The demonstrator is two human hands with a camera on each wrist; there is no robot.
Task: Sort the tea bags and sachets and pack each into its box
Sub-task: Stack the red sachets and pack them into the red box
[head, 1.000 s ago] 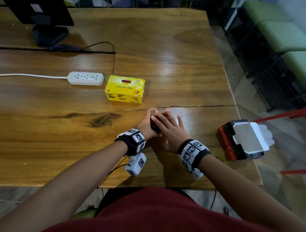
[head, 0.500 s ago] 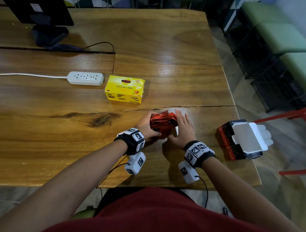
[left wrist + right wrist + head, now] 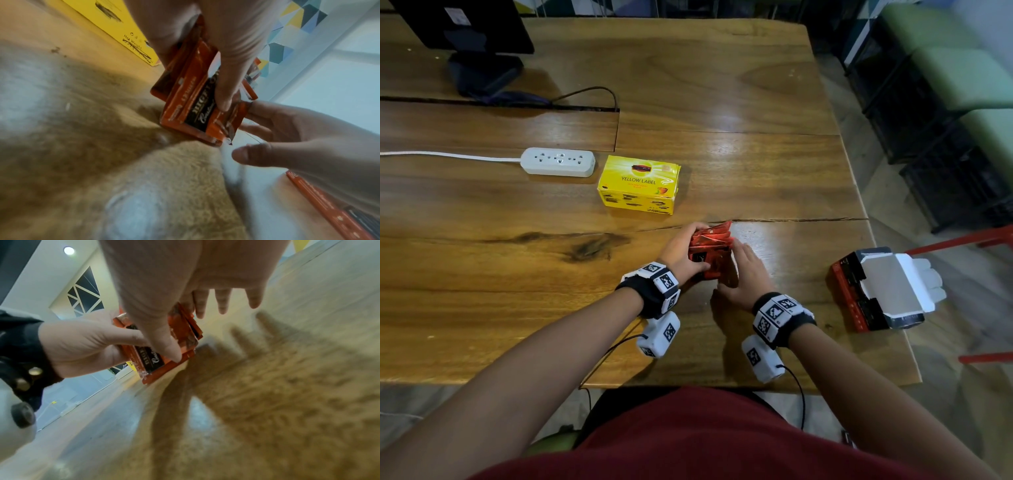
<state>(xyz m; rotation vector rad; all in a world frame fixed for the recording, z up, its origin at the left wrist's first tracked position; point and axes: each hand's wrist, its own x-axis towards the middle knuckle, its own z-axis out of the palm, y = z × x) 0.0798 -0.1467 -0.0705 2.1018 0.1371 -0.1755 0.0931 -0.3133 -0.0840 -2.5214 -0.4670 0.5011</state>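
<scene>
1. A second ago my hands lay flat over the sachets; now the red sachets [image 3: 710, 251] stand gathered on edge on the tabletop [image 3: 774, 171].
2. Left hand [image 3: 681, 251] grips the stack; right hand [image 3: 748, 270] pinches its near end, other fingers straight.
3. The stack looks ready for the open red box [image 3: 876, 291], well apart to my right; the yellow box [image 3: 640, 185] is shut.
</scene>
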